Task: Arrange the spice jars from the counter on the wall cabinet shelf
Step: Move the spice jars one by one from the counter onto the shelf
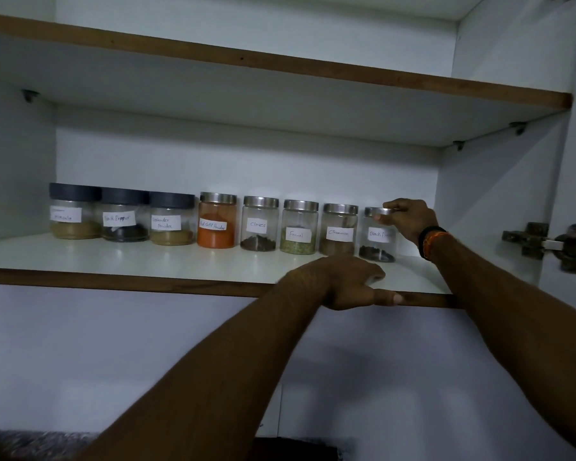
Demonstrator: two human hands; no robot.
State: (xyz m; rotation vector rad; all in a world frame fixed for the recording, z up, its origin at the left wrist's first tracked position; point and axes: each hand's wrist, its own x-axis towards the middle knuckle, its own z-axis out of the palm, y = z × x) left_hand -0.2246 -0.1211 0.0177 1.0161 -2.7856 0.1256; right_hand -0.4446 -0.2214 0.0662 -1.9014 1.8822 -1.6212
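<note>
Eight spice jars in one row along the back of the wall cabinet shelf, side by side.

From the left, three wider jars with dark lids:
- first jar, label too faint to read, tan powder inside;
- "Black Pepper" jar, dark contents;
- "Coriander Powder" jar, tan powder.

Then five narrower jars with steel lids:
- "Red Chilli Powder" jar, orange-red powder, fullest of the row;
- "Cloves" jar, a little dark spice at the bottom;
- "Fennel" jar, greenish seeds;
- "Cinnamon" jar, brown contents;
- last jar, label starting "Black P", the rest hidden, dark grains at the bottom, standing at the right end near the cabinet wall.

Right hand on that last jar, grip clenched round the steel lid from the right side, thumb and fingers pinching its rim. Dark and orange bands on the right wrist.

Left hand resting on the shelf's front edge, fingers lying over the top, thumb under the wooden lip, grasping the board loosely.

Second shelf above. Metal hinge at the right.
</note>
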